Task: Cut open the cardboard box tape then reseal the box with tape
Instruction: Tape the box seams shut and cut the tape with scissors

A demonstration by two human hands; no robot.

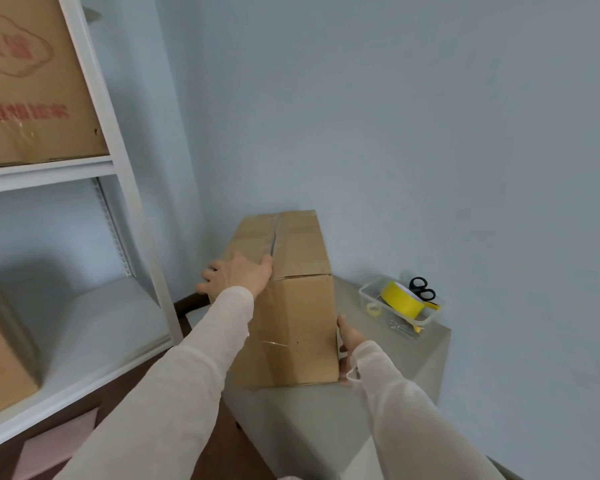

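A brown cardboard box (302, 306) stands on a grey table (326, 420), its top seam running away from me with clear tape along it. My left hand (238, 275) lies on the box's top left edge, fingers wrapped over the left side. My right hand (349, 344) grips the box's lower right side, thumb up along the edge. A roll of yellow tape (400, 299) and black-handled scissors (423, 289) sit in a clear plastic tray (368, 293) to the right of the box.
A white metal shelf unit (118, 161) stands at the left, holding large cardboard boxes (32, 81). Pale blue walls close in behind and to the right. A smaller tape roll (374, 310) lies in the tray. Dark floor shows below the shelf.
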